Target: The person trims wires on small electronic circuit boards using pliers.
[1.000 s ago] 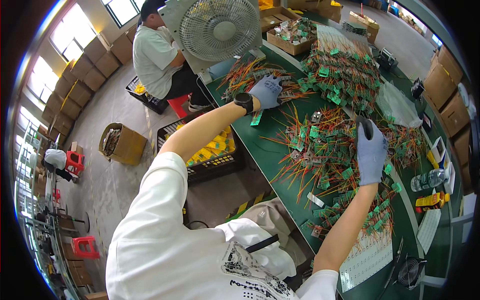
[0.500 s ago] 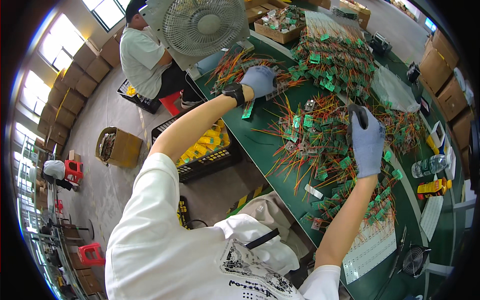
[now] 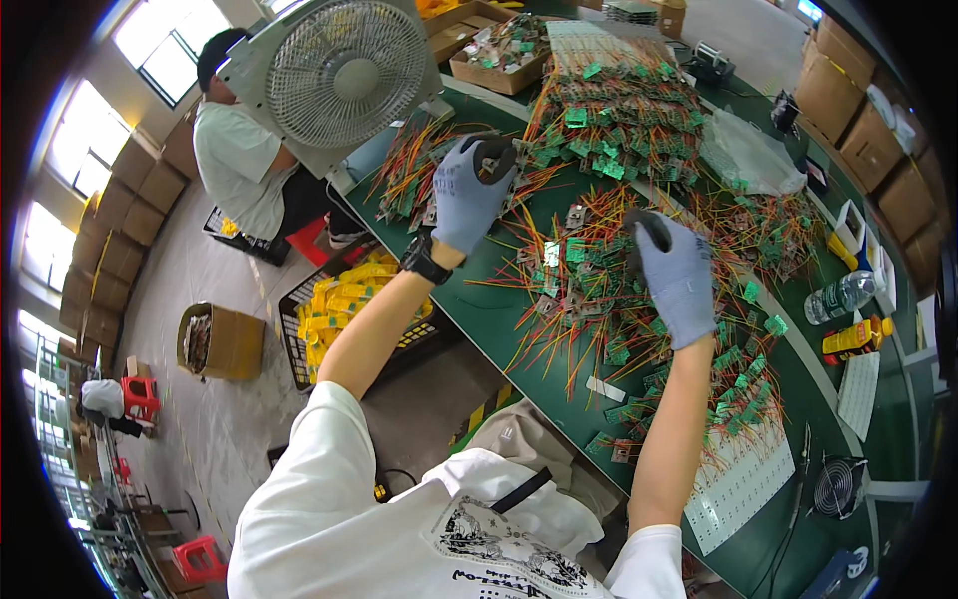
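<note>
My left hand [image 3: 469, 195], in a blue-grey glove with dark fingertips, is over the near side of a pile of wired parts [image 3: 404, 165] at the table's far left. Its thumb and fingers curl toward each other; what lies between them is too small to make out. My right hand [image 3: 677, 280], gloved alike, is at the right side of the middle heap of small green circuit boards [image 3: 579, 260] with red and yellow wires. Its fingers are bent in a pinch, and their tips hide whatever they hold. A black watch [image 3: 426, 260] is on my left wrist.
A tall stack of wired boards [image 3: 619, 125] stands behind the heap. A fan [image 3: 344, 75] is at the far left, beside a seated person [image 3: 239, 150]. A crate of yellow parts [image 3: 344, 304] stands below the table edge. Bottles [image 3: 840, 298] are at the right.
My left hand has turned and drawn back a little from the far-left pile, its curled fingers now showing. The right hand stays by the middle heap. The whole view has shifted slightly.
</note>
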Demonstrator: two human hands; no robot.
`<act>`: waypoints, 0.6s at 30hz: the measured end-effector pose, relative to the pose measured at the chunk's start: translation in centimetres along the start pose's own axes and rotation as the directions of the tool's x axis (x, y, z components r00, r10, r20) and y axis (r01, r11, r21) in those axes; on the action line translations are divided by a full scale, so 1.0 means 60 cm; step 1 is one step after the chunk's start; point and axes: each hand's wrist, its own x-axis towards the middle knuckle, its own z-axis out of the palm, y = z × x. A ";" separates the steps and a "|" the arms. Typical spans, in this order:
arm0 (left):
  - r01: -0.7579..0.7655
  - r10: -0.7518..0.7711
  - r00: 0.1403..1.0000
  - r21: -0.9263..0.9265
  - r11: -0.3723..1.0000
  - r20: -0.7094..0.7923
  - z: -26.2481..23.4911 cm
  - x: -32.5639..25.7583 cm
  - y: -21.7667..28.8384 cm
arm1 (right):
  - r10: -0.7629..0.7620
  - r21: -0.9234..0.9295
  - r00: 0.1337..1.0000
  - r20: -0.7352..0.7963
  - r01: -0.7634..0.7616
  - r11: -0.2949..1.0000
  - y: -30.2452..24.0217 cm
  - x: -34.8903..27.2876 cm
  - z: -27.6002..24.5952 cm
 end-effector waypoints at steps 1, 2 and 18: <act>-0.115 0.115 0.993 0.006 0.993 -0.031 0.007 0.002 0.017 | 0.009 -0.010 1.000 -0.019 -0.010 1.000 0.012 0.001 0.001; -0.227 0.227 0.972 0.015 0.974 -0.064 0.013 0.004 0.035 | 0.062 0.084 0.998 0.016 -0.064 0.994 0.029 0.004 0.006; -0.094 0.198 0.968 -0.505 0.858 0.155 0.132 -0.027 0.153 | 0.195 0.620 0.963 -0.185 -0.039 0.784 0.072 0.015 -0.030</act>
